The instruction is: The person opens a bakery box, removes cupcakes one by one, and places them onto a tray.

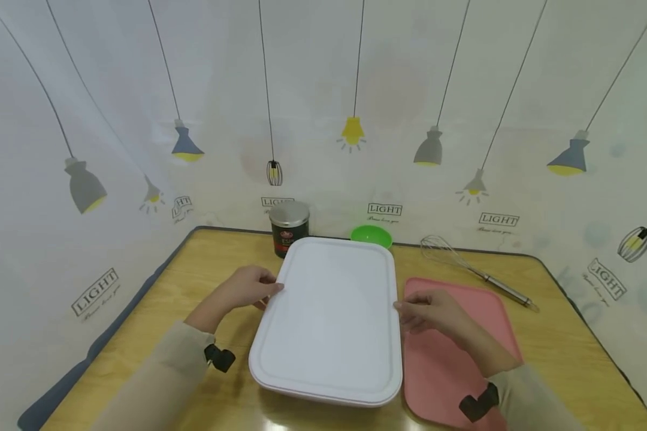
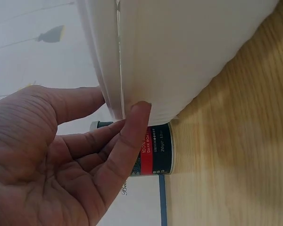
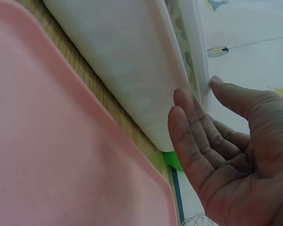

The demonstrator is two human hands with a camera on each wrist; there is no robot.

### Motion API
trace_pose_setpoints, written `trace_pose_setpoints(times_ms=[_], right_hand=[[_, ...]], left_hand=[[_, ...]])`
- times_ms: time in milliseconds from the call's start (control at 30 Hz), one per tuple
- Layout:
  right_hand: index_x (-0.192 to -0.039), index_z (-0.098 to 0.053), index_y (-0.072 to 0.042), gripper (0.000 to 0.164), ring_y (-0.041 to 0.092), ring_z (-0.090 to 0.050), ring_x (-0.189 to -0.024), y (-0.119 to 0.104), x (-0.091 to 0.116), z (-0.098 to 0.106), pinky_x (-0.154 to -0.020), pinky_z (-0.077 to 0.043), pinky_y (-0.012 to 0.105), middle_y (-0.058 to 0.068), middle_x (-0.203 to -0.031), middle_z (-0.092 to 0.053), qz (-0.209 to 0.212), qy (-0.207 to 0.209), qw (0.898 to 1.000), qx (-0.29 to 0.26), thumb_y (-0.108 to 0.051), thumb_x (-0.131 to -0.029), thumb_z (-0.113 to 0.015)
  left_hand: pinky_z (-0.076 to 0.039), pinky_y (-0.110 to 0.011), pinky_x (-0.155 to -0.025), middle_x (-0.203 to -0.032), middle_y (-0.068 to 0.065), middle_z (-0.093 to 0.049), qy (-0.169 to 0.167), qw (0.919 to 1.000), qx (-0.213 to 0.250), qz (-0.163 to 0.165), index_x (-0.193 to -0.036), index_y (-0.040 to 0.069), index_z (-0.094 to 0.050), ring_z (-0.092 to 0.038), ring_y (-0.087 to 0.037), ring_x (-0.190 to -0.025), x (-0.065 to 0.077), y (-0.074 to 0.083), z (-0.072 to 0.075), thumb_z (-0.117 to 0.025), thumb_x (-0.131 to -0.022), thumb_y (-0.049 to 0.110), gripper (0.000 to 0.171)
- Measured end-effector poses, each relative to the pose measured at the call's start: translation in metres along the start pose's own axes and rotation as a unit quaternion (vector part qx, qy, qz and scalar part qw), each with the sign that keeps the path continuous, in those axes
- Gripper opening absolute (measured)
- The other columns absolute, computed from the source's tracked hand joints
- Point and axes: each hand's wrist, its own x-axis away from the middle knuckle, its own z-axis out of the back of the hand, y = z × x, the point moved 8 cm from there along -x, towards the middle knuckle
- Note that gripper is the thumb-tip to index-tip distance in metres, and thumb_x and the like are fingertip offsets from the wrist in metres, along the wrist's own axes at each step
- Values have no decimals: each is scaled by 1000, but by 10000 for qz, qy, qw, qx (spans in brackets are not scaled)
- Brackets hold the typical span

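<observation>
1. I have both hands at the long sides of the big white rectangular plastic container with its flat lid, which sits in the middle of the tabletop, running from near the back edge towards the front edge.
2. My left hand has relaxed, nearly straight fingers; in the left wrist view the index fingertip touches the lid's rim while the thumb lies along the wall — a light touch, no pinch.
3. My right hand is spread too; in the right wrist view the thumb tip meets the rim and the fingers stand just off the wall.
4. I judge this the step of taking hold of the box at its two sides. The next move calls for fingertips under the lip on both sides, with even pressure.
5. Room is tight on the right: the flat pink plastic board lies just beside the box, towards the front right corner.
6. Behind, near the back edge, stand a dark round tin with a silver lid and a small green plastic bowl, both close to the box's far end; a metal wire whisk lies towards the back right corner.
7. The left edge side shows bare wood — the freest way out.
</observation>
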Motion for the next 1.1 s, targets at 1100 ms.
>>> trace_pose_setpoints(times_ms=[1100], right_hand=[[-105,-60,6,37,25,-70,-79,-21,-2,-18,-77,-58,49,13,-88,-72,170,-119,9983,-546,-27,-93,-74]], left_hand=[[-59,-35,-60,-92,-13,-67,157,9996,-161,188,-109,-4,-67,-69,-23,-71,12,9,12,-65,-97,20,27]])
